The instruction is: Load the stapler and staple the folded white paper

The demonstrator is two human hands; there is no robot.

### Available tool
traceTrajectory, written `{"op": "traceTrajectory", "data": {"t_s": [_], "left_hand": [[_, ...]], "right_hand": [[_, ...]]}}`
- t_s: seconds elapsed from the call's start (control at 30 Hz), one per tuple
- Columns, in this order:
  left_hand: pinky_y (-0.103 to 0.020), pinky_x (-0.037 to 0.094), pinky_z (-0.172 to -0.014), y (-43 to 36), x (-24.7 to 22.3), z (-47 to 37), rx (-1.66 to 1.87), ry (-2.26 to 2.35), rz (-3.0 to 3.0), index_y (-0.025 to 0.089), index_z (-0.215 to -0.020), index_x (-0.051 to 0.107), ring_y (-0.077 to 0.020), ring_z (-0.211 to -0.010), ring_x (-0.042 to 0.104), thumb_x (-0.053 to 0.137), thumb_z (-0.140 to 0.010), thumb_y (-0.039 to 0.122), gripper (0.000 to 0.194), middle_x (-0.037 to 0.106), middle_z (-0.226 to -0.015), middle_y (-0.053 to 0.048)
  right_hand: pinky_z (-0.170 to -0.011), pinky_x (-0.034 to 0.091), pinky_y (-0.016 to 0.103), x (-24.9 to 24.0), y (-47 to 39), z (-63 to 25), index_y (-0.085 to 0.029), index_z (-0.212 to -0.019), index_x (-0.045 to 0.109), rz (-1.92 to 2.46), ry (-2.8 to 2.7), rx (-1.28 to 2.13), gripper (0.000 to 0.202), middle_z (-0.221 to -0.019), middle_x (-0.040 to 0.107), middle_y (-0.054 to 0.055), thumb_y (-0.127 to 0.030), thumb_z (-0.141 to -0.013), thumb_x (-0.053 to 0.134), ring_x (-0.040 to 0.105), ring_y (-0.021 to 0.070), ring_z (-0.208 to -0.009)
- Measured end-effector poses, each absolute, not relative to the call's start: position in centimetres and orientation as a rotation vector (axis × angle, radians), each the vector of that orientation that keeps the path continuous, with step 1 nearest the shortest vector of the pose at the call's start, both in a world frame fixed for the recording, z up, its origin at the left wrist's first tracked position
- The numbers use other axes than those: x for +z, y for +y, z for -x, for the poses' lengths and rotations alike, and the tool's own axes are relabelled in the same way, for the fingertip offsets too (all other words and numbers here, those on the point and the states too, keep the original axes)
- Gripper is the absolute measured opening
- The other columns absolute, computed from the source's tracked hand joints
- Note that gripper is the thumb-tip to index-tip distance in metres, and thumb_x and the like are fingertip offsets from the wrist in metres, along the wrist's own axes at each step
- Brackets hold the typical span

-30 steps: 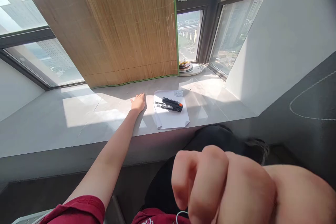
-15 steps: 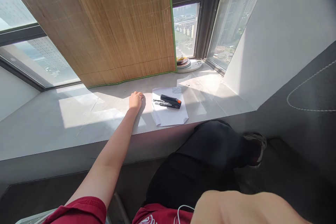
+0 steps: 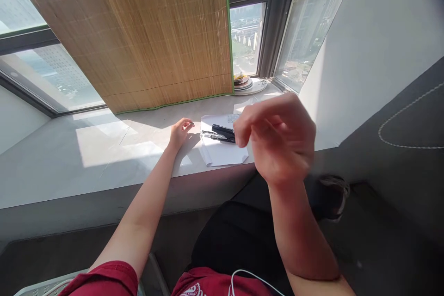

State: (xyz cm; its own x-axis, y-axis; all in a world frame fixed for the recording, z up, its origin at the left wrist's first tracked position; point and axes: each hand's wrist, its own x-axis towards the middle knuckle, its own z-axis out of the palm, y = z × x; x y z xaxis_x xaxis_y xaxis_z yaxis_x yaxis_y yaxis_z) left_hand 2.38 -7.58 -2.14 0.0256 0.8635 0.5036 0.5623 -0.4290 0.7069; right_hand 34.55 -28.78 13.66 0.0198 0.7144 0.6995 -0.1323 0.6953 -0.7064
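Note:
At the far end of my outstretched left arm, my left hand (image 3: 179, 133) pinches a tiny dark piece (image 3: 192, 123), too small to name. It is just over the windowsill (image 3: 114, 148), left of the paper. A black stapler (image 3: 222, 138), its upper arm swung apart from its metal channel, lies on white sheets of paper (image 3: 225, 156) with curled corners. Close to the camera, my right hand (image 3: 280, 141) is raised with its fingers curled in and no object visible in it. It hides the stapler's right end.
A bamboo blind (image 3: 166, 37) with green edging hangs down to the sill. Stacked plates (image 3: 248, 85) stand in the window corner. Below the sill's front edge are my dark-clothed legs (image 3: 239, 231) and a shoe (image 3: 336, 194). A white cable (image 3: 255, 275) crosses my shirt.
My right hand has come up from the bottom right edge to in front of the stapler's right end. My left hand has lifted slightly and turned, showing its fingertip pinch.

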Motion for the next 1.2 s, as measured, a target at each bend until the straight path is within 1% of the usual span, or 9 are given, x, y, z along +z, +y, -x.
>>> {"op": "traceTrajectory", "data": {"t_s": [0.1, 0.17, 0.23, 0.33, 0.5, 0.57, 0.87, 1.03, 1.2], "left_hand": [[-0.036, 0.055, -0.071, -8.0, -2.1, -3.4, 1.38, 1.32, -1.94, 0.023, -0.094, 0.08, -0.024, -0.081, 0.072, 0.081, -0.09, 0.047, 0.024, 0.08, -0.089, -0.007], [-0.037, 0.055, -0.073, -8.0, -2.1, -4.2, 1.354, 1.264, -1.927, 0.023, -0.093, 0.083, -0.024, -0.078, 0.072, 0.083, -0.089, 0.054, 0.031, 0.081, -0.087, -0.007], [-0.038, 0.055, -0.077, -8.1, -2.1, -4.8, 1.354, 1.23, -1.945, 0.024, -0.091, 0.086, -0.0238, -0.079, 0.072, 0.086, -0.087, 0.057, 0.034, 0.083, -0.09, -0.007], [-0.039, 0.052, -0.08, -8.4, -1.8, -5.4, 1.366, 1.164, -2.011, 0.025, -0.091, 0.088, -0.0228, -0.081, 0.07, 0.09, -0.084, 0.053, 0.029, 0.085, -0.097, -0.007], [-0.038, 0.047, -0.077, -9.1, -1.1, -5.5, 1.356, 1.068, -2.032, 0.027, -0.091, 0.088, -0.0214, -0.08, 0.066, 0.095, -0.079, 0.047, 0.025, 0.083, -0.094, -0.006], [-0.037, 0.046, -0.077, -9.3, -0.9, -5.4, 1.342, 1.084, -2.011, 0.027, -0.094, 0.088, -0.0215, -0.08, 0.065, 0.098, -0.076, 0.047, 0.029, 0.082, -0.091, -0.005], [-0.044, 0.052, -0.09, -9.5, -0.8, -5.6, 1.272, 0.905, -1.966, 0.028, -0.092, 0.088, -0.0269, -0.095, 0.07, 0.098, -0.077, 0.046, 0.025, 0.08, -0.098, -0.008], [-0.046, 0.053, -0.095, -9.6, -0.9, -5.7, 1.229, 0.836, -1.921, 0.027, -0.092, 0.088, -0.0273, -0.097, 0.07, 0.099, -0.076, 0.043, 0.025, 0.08, -0.098, -0.008], [-0.051, 0.053, -0.098, -9.6, -0.8, -5.9, 1.211, 0.845, -1.891, 0.026, -0.09, 0.087, -0.0291, -0.098, 0.071, 0.1, -0.073, 0.047, 0.03, 0.08, -0.097, -0.009]], "right_hand": [[-0.076, 0.055, 0.038, 9.9, -19.4, -33.7, -0.025, -0.097, 0.073, 0.707, -1.586, 0.617, 0.026, -0.079, 0.065, 0.001, -0.048, -0.106, 0.067, 0.064, 0.0203, -0.076], [-0.084, 0.054, 0.041, 6.1, -14.6, -33.4, -0.022, -0.094, 0.074, 0.935, -1.728, 0.501, 0.023, -0.084, 0.068, 0.005, -0.041, -0.105, 0.065, 0.065, 0.0231, -0.084], [-0.094, 0.053, 0.044, 2.5, -12.3, -33.0, -0.021, -0.11, 0.076, 1.131, -1.83, 0.407, 0.021, -0.102, 0.073, 0.01, -0.039, -0.103, 0.07, 0.066, 0.0288, -0.102], [-0.097, 0.052, 0.046, -0.6, -12.3, -32.3, -0.023, -0.129, 0.073, 1.264, -2.017, 0.332, 0.039, -0.126, 0.072, 0.014, -0.042, -0.096, 0.081, 0.062, 0.035, -0.12], [-0.092, 0.047, 0.041, -0.7, -13.5, -31.0, -0.024, -0.124, 0.074, 1.389, -2.086, 0.288, 0.031, -0.118, 0.08, 0.009, -0.016, -0.094, 0.075, 0.068, 0.0317, -0.11], [-0.093, 0.045, 0.041, -0.6, -13.6, -30.7, -0.025, -0.123, 0.076, 1.358, -2.044, 0.285, 0.033, -0.117, 0.082, 0.007, -0.011, -0.093, 0.072, 0.07, 0.0301, -0.109], [-0.094, 0.042, 0.04, -1.3, -13.5, -30.7, -0.027, -0.121, 0.079, 1.251, -1.955, 0.251, 0.037, -0.115, 0.084, 0.004, -0.007, -0.09, 0.073, 0.07, 0.0299, -0.108], [-0.098, 0.042, 0.042, -1.2, -13.7, -30.7, -0.027, -0.122, 0.08, 1.242, -1.945, 0.254, 0.04, -0.116, 0.084, 0.004, -0.004, -0.09, 0.075, 0.07, 0.0302, -0.11], [-0.097, 0.044, 0.041, -1.3, -13.6, -30.7, -0.027, -0.123, 0.08, 1.239, -1.936, 0.278, 0.041, -0.118, 0.085, 0.003, -0.006, -0.089, 0.074, 0.07, 0.03, -0.11]]}}
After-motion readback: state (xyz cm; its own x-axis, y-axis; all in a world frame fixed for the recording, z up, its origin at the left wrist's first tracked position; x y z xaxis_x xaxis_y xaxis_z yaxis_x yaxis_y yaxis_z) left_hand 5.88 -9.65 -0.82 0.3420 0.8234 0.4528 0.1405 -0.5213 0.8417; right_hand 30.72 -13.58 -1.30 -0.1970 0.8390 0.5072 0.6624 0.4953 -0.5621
